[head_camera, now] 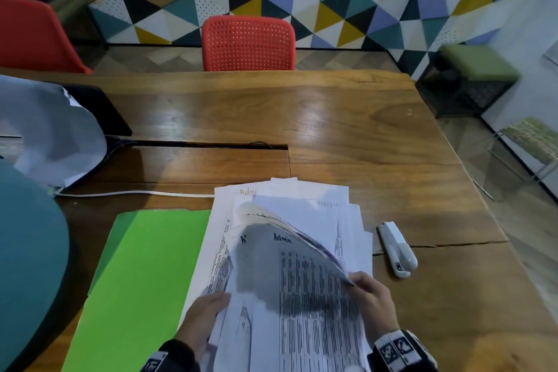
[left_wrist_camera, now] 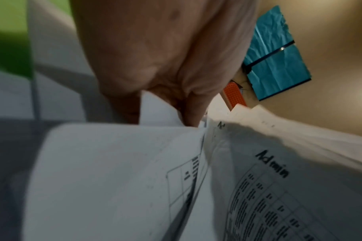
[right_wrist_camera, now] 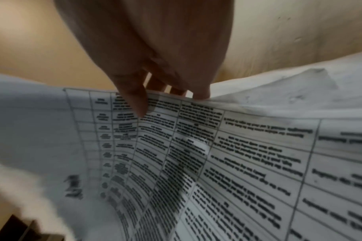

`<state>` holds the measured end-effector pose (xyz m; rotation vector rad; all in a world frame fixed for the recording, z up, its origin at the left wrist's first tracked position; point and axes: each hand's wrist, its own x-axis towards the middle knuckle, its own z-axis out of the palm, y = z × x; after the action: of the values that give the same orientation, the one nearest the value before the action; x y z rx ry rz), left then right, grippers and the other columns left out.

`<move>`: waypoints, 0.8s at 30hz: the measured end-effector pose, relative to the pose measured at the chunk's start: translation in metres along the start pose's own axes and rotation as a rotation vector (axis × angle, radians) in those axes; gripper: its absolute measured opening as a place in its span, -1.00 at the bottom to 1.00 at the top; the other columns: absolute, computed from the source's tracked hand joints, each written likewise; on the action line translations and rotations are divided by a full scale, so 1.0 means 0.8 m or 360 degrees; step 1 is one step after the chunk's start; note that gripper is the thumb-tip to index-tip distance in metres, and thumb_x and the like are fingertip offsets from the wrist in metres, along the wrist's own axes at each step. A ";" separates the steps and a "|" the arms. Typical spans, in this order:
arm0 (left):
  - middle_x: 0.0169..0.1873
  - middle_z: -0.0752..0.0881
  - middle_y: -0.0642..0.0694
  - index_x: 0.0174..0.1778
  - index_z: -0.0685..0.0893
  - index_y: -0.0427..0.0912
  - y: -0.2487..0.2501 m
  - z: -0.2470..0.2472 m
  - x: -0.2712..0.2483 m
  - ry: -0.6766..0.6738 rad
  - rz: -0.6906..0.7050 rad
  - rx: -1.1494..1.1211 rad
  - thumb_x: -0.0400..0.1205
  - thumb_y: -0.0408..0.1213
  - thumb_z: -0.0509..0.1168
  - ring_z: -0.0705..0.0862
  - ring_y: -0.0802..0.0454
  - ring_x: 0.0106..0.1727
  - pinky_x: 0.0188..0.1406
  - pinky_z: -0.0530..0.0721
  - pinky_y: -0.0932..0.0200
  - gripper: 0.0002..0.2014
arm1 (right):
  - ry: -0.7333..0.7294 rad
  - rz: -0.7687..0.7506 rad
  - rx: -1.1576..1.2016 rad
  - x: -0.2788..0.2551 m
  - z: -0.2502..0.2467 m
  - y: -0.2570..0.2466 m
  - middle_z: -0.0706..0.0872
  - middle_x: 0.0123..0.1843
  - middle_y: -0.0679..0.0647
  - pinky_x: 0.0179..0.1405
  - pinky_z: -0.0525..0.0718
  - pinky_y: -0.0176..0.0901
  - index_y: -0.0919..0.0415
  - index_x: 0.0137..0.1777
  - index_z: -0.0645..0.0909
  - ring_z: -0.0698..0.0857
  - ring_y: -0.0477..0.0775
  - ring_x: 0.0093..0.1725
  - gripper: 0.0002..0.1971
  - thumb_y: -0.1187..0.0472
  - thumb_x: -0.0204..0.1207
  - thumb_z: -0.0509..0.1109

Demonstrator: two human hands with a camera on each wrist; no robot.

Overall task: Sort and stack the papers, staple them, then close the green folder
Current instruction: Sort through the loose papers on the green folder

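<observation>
Papers (head_camera: 302,281) fanned at tabletop (head_camera: 332,118) near edge, right hand (head_camera: 373,299) pinching lifted sheets, left hand (head_camera: 202,320) gripping the stack's left edge, open green folder (head_camera: 142,275) touching left, stapler (head_camera: 397,249) just right, white cable (head_camera: 133,193) behind.

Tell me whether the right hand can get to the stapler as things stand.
Probably yes, once it lets go. The stapler lies on bare table just beyond the right hand, nothing between them, but that hand is pinching lifted papers.

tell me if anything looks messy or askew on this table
The papers lie fanned and unaligned, corners jutting out, while the right hand lifts a curled sheet. The green folder lies open; the stapler lies untouched.
</observation>
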<state>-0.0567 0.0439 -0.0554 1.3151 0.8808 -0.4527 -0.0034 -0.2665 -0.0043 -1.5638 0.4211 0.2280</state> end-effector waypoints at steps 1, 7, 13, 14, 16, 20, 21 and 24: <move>0.20 0.78 -0.30 0.23 0.73 -0.40 0.003 0.004 -0.006 0.0033 0.0026 -0.0001 0.48 -0.19 0.49 0.71 -0.25 0.27 0.47 0.50 -0.29 -0.54 | 0.0013 0.0006 0.0078 0.000 -0.001 -0.002 0.78 -0.40 0.12 -0.19 0.58 -0.11 0.33 -0.42 0.70 0.67 0.13 -0.27 -0.65 0.70 0.43 0.30; -0.06 0.84 -0.43 -0.01 0.81 -0.44 -0.001 0.008 0.002 0.0075 0.0052 -0.0068 0.51 -0.42 0.40 0.82 -0.36 -0.03 0.10 0.74 -0.29 -0.80 | -0.0035 -0.0002 0.0217 0.005 -0.011 -0.003 0.79 -0.26 0.24 -0.15 0.71 -0.05 0.49 -0.27 0.58 0.75 0.18 -0.21 -0.84 0.69 0.43 0.30; 0.07 0.81 -0.13 0.05 0.79 -0.30 0.009 0.009 -0.020 -0.0002 0.0128 -0.0042 0.45 -0.15 0.56 0.68 -0.14 0.29 0.54 0.41 -0.14 -0.65 | -0.0256 0.0103 -0.0355 0.012 -0.009 0.016 0.88 -0.19 0.14 -0.18 0.75 -0.05 0.41 -0.02 0.73 0.82 0.23 -0.16 -0.46 -0.12 0.31 0.58; 0.10 0.77 -0.09 0.11 0.76 -0.28 0.013 0.010 -0.024 0.0017 0.0199 -0.0049 0.53 -0.21 0.51 0.63 -0.07 0.30 0.55 0.35 -0.05 -0.70 | -0.0195 0.0144 -0.0346 0.016 -0.013 0.019 0.84 -0.22 0.23 -0.22 0.74 0.04 0.48 -0.04 0.71 0.78 0.33 -0.22 -0.38 -0.18 0.31 0.55; 0.14 0.69 -0.12 0.26 0.68 -0.38 0.027 0.005 -0.035 0.0166 0.0356 -0.0025 0.64 -0.34 0.37 0.57 -0.03 0.29 0.49 0.31 0.06 -0.70 | -0.0008 0.0141 -0.0302 0.017 -0.020 0.018 0.82 -0.15 0.36 -0.18 0.73 0.08 0.47 -0.01 0.70 0.77 0.42 -0.18 -0.53 -0.05 0.49 0.45; -0.42 0.71 0.04 -0.27 0.79 -0.09 0.090 -0.026 -0.079 0.0510 0.0921 0.0311 0.63 -0.32 0.38 0.60 -0.01 -0.23 -0.16 0.54 0.38 -0.83 | 0.0217 0.0156 -0.0326 0.020 -0.040 0.012 0.80 -0.17 0.10 -0.30 0.64 -0.13 0.26 0.18 0.66 0.72 0.04 -0.28 -0.75 0.13 0.64 0.33; -0.54 0.60 0.00 -0.30 0.75 -0.09 0.109 -0.033 -0.094 0.0499 0.1035 0.0400 0.61 -0.28 0.41 0.50 0.02 -0.34 -0.40 0.42 0.32 -0.85 | 0.0223 0.0162 -0.0356 0.022 -0.043 0.012 0.78 -0.23 0.08 -0.35 0.60 -0.13 0.23 0.20 0.65 0.66 -0.01 -0.37 -0.75 0.11 0.64 0.33; -0.53 0.54 -0.02 -0.34 0.72 -0.07 0.169 -0.011 -0.150 0.0062 0.1410 0.0612 0.56 -0.13 0.47 0.45 0.15 -0.42 -0.44 0.35 0.26 -0.81 | 0.0254 0.0164 -0.0445 0.026 -0.043 0.014 0.72 -0.40 0.00 -0.42 0.54 -0.15 0.13 0.17 0.63 0.54 -0.06 -0.49 -0.79 0.06 0.63 0.34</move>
<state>-0.0338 0.0617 0.1234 1.9118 0.1723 0.1159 0.0073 -0.3035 -0.0211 -1.8437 0.6164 0.2501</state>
